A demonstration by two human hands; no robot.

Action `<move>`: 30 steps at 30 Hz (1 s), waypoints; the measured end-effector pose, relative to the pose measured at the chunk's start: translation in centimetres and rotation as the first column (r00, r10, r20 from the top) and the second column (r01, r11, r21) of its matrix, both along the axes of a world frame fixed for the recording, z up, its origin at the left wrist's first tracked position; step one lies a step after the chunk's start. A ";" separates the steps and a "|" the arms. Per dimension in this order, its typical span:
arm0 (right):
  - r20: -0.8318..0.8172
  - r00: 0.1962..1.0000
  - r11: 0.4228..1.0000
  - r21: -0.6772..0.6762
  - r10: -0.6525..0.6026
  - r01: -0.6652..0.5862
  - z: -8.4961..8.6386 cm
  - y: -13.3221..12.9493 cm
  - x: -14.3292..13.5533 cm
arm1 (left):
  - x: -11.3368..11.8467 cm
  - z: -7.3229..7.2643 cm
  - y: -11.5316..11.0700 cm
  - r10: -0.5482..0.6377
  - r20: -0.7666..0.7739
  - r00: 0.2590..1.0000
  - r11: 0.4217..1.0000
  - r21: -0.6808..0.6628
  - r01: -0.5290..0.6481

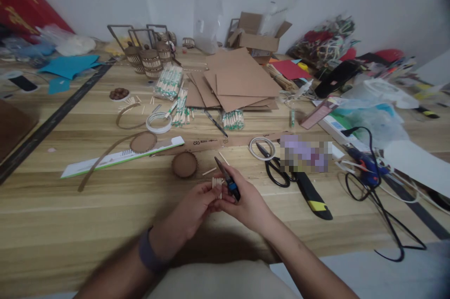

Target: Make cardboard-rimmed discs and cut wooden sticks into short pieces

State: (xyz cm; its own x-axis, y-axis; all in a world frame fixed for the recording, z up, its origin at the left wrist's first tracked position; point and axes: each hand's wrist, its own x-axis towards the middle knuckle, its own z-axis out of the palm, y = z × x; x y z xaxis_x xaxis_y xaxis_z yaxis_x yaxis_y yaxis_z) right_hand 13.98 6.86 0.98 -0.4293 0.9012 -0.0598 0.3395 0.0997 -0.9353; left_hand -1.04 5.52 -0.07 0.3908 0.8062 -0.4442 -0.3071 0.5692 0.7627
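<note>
My left hand (199,200) pinches a small row of short wooden sticks (217,187) between thumb and fingers. In my right hand (248,203) is a pointed tool with a dark tip and a blue-and-black handle (231,184); its exact kind is unclear. The tip points up and away, and the right fingers reach close to the sticks. Just beyond my hands, a loose wooden stick (209,171) lies beside a round brown cardboard piece with a ridged rim (185,165). Another round cardboard piece (143,142) rests on a white-and-green strip (116,158).
Black scissors (277,175), a tape roll (262,148) and a black-yellow cutter (314,198) lie right of my hands. A blue glue gun (367,170) trails a black cable. Behind are stacked cardboard sheets (246,74), bagged sticks (168,81) and small lidded stick-covered containers (152,63).
</note>
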 end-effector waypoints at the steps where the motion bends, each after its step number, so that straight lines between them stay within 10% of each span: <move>1: -0.004 1.000 1.000 -0.003 0.008 -0.008 0.1 0.0 0.0 | 0.0 0.0 0.0 0.006 0.011 1.000 1.000 0.002 -0.006; 9: 0.159 0.983 0.984 0.168 -0.093 0.066 0.2 1.2 1.6 | -4.1 1.5 0.4 0.131 -0.365 0.922 0.987 0.139 -0.085; 15: 0.464 0.878 0.928 0.263 0.119 -0.265 0.2 2.6 1.1 | -6.6 1.3 0.8 0.191 -0.551 0.812 0.966 0.251 -0.057; 23: 0.595 0.799 0.927 0.247 0.083 -0.280 -0.2 3.0 0.0 | -6.9 1.6 0.5 0.117 -0.797 0.592 0.922 0.309 0.233; 30: 0.687 0.704 0.957 0.289 -0.180 -0.037 0.3 4.1 0.8 | -4.0 0.6 0.3 0.188 -0.887 0.422 0.797 0.388 0.462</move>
